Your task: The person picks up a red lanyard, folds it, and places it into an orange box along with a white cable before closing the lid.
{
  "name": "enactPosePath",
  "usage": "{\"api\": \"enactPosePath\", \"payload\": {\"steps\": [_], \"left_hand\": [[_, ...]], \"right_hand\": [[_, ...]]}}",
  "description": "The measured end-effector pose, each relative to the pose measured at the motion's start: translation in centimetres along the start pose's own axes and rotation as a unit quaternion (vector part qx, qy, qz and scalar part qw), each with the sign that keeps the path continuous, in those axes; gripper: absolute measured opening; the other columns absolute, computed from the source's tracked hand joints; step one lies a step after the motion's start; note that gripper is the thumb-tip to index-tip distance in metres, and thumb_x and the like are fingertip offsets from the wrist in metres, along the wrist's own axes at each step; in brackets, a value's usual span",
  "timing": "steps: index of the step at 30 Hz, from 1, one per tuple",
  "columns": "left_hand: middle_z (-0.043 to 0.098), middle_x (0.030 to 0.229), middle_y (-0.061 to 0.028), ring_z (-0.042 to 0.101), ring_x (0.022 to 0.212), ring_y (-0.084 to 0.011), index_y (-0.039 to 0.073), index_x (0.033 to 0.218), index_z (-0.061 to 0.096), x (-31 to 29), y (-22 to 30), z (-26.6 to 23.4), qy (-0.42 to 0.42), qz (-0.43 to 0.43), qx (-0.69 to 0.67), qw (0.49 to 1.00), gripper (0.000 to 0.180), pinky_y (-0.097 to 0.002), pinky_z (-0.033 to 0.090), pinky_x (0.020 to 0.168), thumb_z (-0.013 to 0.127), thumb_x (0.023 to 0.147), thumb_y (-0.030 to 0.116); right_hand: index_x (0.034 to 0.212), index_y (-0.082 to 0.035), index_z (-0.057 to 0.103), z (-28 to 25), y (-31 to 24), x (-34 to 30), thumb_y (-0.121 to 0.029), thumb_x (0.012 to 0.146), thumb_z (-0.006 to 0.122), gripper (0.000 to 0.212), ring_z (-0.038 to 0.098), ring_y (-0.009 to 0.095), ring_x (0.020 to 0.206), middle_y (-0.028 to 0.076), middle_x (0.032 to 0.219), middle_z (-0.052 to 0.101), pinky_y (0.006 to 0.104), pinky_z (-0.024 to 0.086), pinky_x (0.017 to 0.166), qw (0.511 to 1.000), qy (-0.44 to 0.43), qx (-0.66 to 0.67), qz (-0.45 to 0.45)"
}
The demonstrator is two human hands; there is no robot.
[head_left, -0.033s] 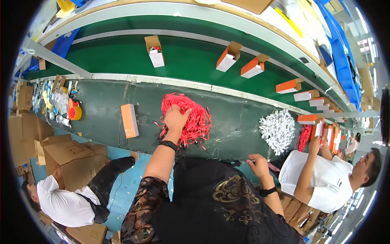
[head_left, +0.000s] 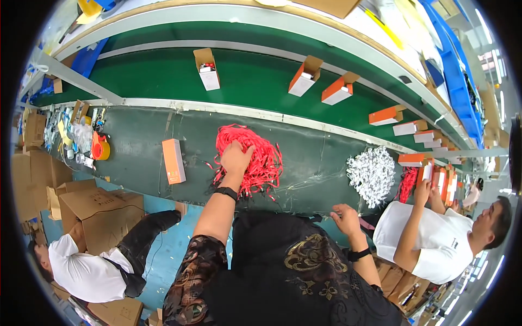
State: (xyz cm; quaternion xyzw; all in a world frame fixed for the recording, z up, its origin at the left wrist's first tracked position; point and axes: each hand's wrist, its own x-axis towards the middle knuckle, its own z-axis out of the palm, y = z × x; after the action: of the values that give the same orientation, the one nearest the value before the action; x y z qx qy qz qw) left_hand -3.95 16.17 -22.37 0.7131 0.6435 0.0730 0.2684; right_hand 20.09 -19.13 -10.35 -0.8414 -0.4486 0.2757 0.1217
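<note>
A heaped tangle of red lanyard-like straps [head_left: 263, 160] with dark ends lies on the dark green work surface in front of me. My left hand [head_left: 236, 158] is on its left part, fingers bent down into the strands and fingertips hidden; it grips some of them. My right hand [head_left: 346, 218] hovers by the near edge, fingers loosely curled and thumb apart, with nothing in it. Left of the red pile lies an orange and white box [head_left: 173, 162]. Farther right is a heap of white straps [head_left: 371, 176].
Open-topped boxes, such as this white one [head_left: 210, 76], stand on the green belt [head_left: 147, 70] beyond a pale rail. A tape dispenser [head_left: 100, 146] sits at the left end. A co-worker [head_left: 429, 236] handles boxes at right; another person [head_left: 95, 266] is by cartons at left.
Almost nothing differs. My left hand stays on the red straps and my right hand has shifted very slightly.
</note>
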Motion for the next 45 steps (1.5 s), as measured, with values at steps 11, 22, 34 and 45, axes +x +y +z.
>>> {"api": "enactPosePath", "payload": {"steps": [11, 22, 34, 45], "left_hand": [[0.068, 0.087, -0.002, 0.064, 0.087, -0.0135, 0.004, 0.089, 0.069, -4.7, -1.1, -5.3, 0.044, -0.118, -0.673, 0.729, 0.007, -0.0263, 0.049, 0.08, 0.063, 0.088, 0.006], [0.068, 0.099, -0.0154, 0.067, 0.083, -0.0237, 0.002, 0.099, 0.058, -15.4, 11.5, -27.0, -0.021, 0.222, -0.672, 0.706, 0.009, -0.0391, 0.055, 0.083, 0.056, 0.093, 0.008], [0.066, 0.092, -0.006, 0.065, 0.082, -0.0202, 0.009, 0.1, 0.056, -21.3, 21.4, -27.7, -0.302, 0.164, -0.669, 0.659, 0.014, -0.0419, 0.052, 0.076, 0.056, 0.096, 0.023], [0.061, 0.083, -0.0024, 0.058, 0.075, -0.0181, 0.008, 0.092, 0.058, -19.0, 17.7, -21.8, -0.425, 0.0, -0.733, 0.531, 0.013, -0.0416, 0.051, 0.079, 0.052, 0.088, 0.019]], "right_hand": [[0.102, -0.002, 0.07, -1.5, 4.1, 0.8, -0.017, 0.082, 0.073, 0.025, 0.069, 0.03, 0.085, 0.015, 0.098, 0.07, 0.0382, 0.055, 0.076, 0.998, 0.01, 0.047, -0.04], [0.099, -0.004, 0.07, -0.7, 5.3, 1.9, -0.018, 0.081, 0.073, 0.024, 0.067, 0.032, 0.091, 0.014, 0.093, 0.068, 0.042, 0.052, 0.08, 0.99, 0.025, 0.069, -0.117], [0.153, 0.0, 0.016, -10.8, -13.6, 2.7, -0.038, 0.064, 0.089, 0.121, 0.043, 0.042, 0.133, 0.025, 0.147, 0.041, 0.0462, 0.036, 0.11, 0.831, 0.196, 0.257, -0.453], [0.097, -0.003, 0.067, -10.6, -7.4, -2.6, -0.018, 0.096, 0.062, 0.016, 0.064, 0.025, 0.071, 0.007, 0.078, 0.065, 0.0354, 0.048, 0.063, 0.844, 0.057, 0.397, -0.356]]}}
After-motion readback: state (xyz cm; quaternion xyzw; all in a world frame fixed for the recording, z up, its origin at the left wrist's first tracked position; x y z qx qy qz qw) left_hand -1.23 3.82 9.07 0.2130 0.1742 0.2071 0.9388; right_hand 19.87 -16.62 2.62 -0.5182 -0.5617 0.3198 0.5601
